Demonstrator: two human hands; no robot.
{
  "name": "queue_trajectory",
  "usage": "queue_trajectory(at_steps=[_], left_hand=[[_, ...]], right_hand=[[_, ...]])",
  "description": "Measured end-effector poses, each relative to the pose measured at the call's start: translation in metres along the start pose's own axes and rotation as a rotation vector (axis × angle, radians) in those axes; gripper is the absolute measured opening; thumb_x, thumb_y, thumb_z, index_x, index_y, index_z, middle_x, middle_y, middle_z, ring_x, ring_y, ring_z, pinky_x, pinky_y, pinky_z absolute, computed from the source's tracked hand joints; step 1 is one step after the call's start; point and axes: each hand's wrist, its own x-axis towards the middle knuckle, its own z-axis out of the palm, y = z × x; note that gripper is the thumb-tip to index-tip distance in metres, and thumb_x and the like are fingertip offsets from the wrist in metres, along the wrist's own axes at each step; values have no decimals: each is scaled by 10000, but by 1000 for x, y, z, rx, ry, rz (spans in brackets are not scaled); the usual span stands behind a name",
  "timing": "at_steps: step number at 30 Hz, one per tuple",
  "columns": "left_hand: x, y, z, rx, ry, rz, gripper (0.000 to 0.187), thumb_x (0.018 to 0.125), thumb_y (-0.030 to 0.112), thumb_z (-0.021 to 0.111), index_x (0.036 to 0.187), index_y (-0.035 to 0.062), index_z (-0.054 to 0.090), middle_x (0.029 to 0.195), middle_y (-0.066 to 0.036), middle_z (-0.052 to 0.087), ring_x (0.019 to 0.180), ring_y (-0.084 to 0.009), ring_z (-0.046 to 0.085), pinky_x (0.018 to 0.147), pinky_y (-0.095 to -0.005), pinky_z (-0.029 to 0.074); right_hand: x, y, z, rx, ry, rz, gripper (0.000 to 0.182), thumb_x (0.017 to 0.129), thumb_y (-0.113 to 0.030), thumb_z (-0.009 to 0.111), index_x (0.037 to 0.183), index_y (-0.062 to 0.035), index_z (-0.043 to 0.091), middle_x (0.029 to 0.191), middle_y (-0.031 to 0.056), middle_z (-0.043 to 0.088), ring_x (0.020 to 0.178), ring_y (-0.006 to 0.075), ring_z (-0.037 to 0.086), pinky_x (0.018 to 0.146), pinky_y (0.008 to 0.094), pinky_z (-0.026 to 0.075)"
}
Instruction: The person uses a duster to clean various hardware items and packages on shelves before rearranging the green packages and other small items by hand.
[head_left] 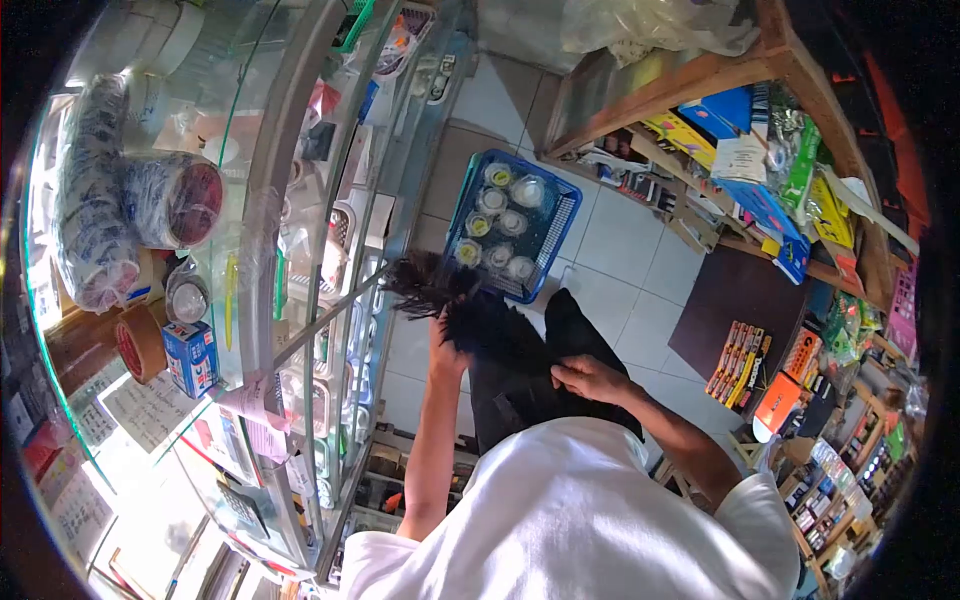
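Observation:
A dark feather duster (430, 285) is in my left hand (448, 352), whose fingers are wrapped round it; its bushy end lies against the metal frame of the glass display case (262, 250). My right hand (580, 378) rests near my right thigh, over the dark trousers (520, 375), with its fingers curled; whether anything is in them is hidden. Beyond my knees, a blue basket (572, 205) on the tiled floor holds several round containers (512, 222) with pale or yellow-green tops.
Wrapped tape rolls (95, 200) and a small blue box (190, 358) sit on the glass case at the left. A wooden-framed cabinet (690, 85) stands ahead right. Packed shelves (850, 470) and a dark brown surface (715, 310) lie to the right.

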Motion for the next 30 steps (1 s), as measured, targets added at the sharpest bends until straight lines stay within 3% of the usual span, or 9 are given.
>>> queue_trajectory(at_steps=[4, 12, 14, 18, 20, 23, 26, 27, 30], left_hand=[[22, 27, -5, 69, -68, 32, 374, 973, 295, 417, 1220, 49, 551, 1173, -108, 607, 1027, -254, 598, 886, -396, 492], [33, -1, 0, -21, 49, -46, 348, 974, 284, 416, 1199, 63, 562, 1158, -89, 609, 1029, -256, 589, 897, -419, 487], [27, 1, 19, -135, -7, -169, 224, 926, 203, 531, 1096, 60, 560, 962, -62, 636, 820, -197, 638, 703, -346, 548], [30, 2, 3, -111, 112, -117, 234, 925, 217, 533, 1102, 67, 564, 974, -55, 638, 784, -188, 644, 644, -337, 549], [43, 25, 4, -45, 43, -51, 323, 932, 288, 503, 1133, 49, 590, 1125, -96, 623, 1035, -272, 589, 876, -407, 496], [54, 56, 29, 172, 217, -116, 392, 934, 362, 511, 1181, 65, 572, 1144, -88, 614, 1057, -264, 580, 929, -399, 457], [54, 58, 59, 4, 89, 24, 378, 940, 337, 532, 1194, 57, 527, 1099, -85, 612, 987, -236, 604, 882, -380, 498], [60, 56, 62, 7, 171, 107, 494, 953, 499, 424, 1229, 102, 523, 1105, -81, 605, 981, -248, 585, 868, -421, 470], [62, 61, 51, -9, 106, 71, 546, 931, 563, 414, 1227, 109, 484, 1007, -81, 602, 861, -235, 599, 741, -397, 517]], right_hand=[[-8, -26, -9, 330, -153, 253, 393, 985, -378, 444, 801, -47, 552, 529, -53, 374, 427, 54, 340, 390, 238, 294], [3, -21, -14, 41, -41, 243, 416, 983, -412, 438, 813, -49, 548, 547, -48, 400, 424, 50, 370, 392, 233, 315], [11, -25, -13, 56, -27, 240, 409, 974, -416, 457, 804, -56, 549, 564, -46, 418, 440, 47, 393, 396, 222, 321], [21, -33, -8, 54, -43, 256, 411, 976, -415, 454, 792, -60, 550, 561, -48, 413, 443, 46, 385, 405, 220, 313], [20, -31, -11, 82, -43, 232, 411, 977, -411, 454, 784, -61, 550, 561, -47, 411, 448, 47, 384, 411, 219, 311], [10, -21, -11, 33, 15, 213, 415, 975, -427, 456, 777, -79, 566, 574, -36, 443, 459, 55, 387, 412, 233, 325], [-2, -26, -11, -110, 218, 67, 442, 963, -440, 479, 718, -79, 550, 582, -25, 459, 473, 66, 393, 431, 252, 334], [-7, -20, -14, -81, 303, 63, 453, 960, -448, 479, 708, -76, 543, 576, -22, 455, 488, 73, 405, 455, 261, 349], [-18, -13, -23, 35, 396, 62, 475, 957, -459, 477, 690, -71, 532, 565, -14, 453, 522, 88, 436, 506, 277, 379]])
